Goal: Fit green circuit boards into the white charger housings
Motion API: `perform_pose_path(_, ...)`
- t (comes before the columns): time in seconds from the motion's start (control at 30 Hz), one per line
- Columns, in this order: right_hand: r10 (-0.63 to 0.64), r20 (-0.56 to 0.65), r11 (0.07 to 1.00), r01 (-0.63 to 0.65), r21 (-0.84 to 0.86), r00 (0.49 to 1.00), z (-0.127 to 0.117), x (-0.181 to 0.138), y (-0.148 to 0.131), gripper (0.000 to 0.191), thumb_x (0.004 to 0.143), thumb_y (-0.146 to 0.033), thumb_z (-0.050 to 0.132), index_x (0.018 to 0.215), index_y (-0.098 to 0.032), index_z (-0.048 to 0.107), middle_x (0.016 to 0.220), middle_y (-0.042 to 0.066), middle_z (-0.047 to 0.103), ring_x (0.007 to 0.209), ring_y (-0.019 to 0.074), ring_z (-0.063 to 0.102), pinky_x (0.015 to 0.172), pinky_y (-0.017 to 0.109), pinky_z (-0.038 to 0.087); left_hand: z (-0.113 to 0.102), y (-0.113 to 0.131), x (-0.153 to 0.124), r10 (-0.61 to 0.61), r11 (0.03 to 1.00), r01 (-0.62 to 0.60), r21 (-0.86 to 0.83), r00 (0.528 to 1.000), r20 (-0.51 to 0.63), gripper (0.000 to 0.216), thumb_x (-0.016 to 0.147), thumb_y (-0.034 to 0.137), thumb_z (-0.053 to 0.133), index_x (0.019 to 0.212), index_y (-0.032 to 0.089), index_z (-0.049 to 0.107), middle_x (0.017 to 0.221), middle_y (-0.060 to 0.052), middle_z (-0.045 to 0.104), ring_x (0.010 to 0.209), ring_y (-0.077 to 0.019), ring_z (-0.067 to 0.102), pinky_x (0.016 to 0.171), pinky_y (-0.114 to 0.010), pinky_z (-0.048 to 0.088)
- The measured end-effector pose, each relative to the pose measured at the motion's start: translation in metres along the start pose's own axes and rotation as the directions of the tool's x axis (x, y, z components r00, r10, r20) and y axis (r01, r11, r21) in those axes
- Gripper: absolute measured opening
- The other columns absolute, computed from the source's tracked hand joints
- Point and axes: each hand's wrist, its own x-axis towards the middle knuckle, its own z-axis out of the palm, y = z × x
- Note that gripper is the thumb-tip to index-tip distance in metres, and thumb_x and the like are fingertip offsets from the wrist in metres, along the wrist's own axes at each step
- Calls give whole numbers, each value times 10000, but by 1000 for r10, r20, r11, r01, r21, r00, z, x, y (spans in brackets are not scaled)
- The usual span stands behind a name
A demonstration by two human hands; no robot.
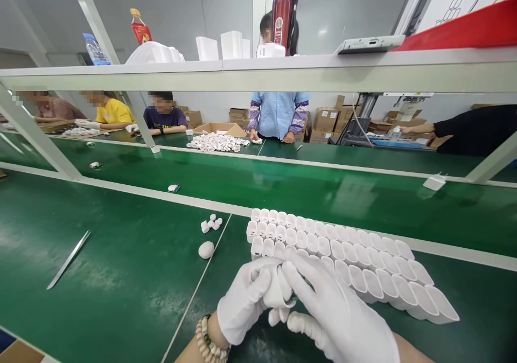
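Observation:
Both my hands wear white gloves and meet at the near edge of the green table. My left hand [242, 304] is closed round a small white plastic shell [278, 290]. My right hand [335, 314] lies over the same shell, fingers pressed on its top. Just beyond my hands lie rows of several open white plastic shells [343, 258], packed side by side. A bead bracelet [208, 341] circles my left wrist.
A white oval piece [205, 249] and a few small white parts [211, 224] lie left of the rows. A thin metal strip [68, 259] lies further left. Across the green belt [307, 190], several people work beside a pile of white parts [217, 142] and cardboard boxes. A shelf [258, 72] spans overhead.

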Motion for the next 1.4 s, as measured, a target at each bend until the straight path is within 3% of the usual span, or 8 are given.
perform_pose_path(0.3,4,-117,992,10,124,993,8,-4,5,177,887,-171,525,1046,-236,570,1187,88,556,1038,225,565,888,375,515,-1,-12,2,-8,998,11,-61,999,39,394,935,464,499,903,87,610,649,-27,524,452,-75,495,404,-169,416)
perform_pose_path(0.47,272,-67,921,-240,308,960,7,-16,20,586,838,-363,672,1370,-359,426,1404,46,460,1302,244,426,1086,443,389,2,-10,2,-47,999,49,-12,993,104,369,979,468,383,1089,158,553,686,6,492,420,-47,402,373,-157,326)
perform_pose_path(0.57,298,37,871,-288,399,954,7,-12,21,639,812,-300,684,1397,-316,426,1434,62,444,1325,262,404,1112,465,349,9,-3,1,-107,979,86,186,988,109,388,829,415,675,1100,165,557,755,5,513,510,-58,418,451,-179,370)
perform_pose_path(0.67,326,122,811,-344,473,937,7,-8,20,698,761,-255,706,1405,-280,436,1444,75,446,1321,282,411,1127,485,308,18,2,2,-46,857,-10,516,994,96,612,563,198,857,1102,158,571,939,-41,587,768,-155,554,729,-281,498)
perform_pose_path(0.73,331,200,748,-386,540,922,8,-6,20,778,717,-254,743,1424,-272,419,1471,69,421,1345,288,384,1149,476,266,22,0,3,15,674,-87,733,994,104,449,627,173,772,1042,163,600,1001,-59,609,898,-206,584,854,-327,488)
perform_pose_path(0.9,370,363,509,-513,691,855,15,-4,23,693,754,-323,734,1394,-245,479,1390,64,521,1273,271,480,1123,415,324,20,-15,5,-93,363,-91,928,987,133,90,725,140,574,791,156,633,815,-37,659,750,-174,632,722,-272,517)
perform_pose_path(1.27,319,561,126,-621,774,764,15,-7,26,717,571,-100,778,1252,-270,627,1246,36,623,1124,242,584,949,347,486,21,-15,-2,-138,386,-89,918,979,152,187,780,241,515,898,163,637,904,-81,682,832,-241,654,796,-344,541)
perform_pose_path(1.4,353,521,161,-598,785,777,20,-8,25,699,535,-52,764,1195,-264,669,1237,27,631,1155,246,561,984,346,466,21,-16,-3,-121,405,-89,910,981,150,179,807,240,528,918,164,646,932,-74,688,860,-237,659,817,-335,530)
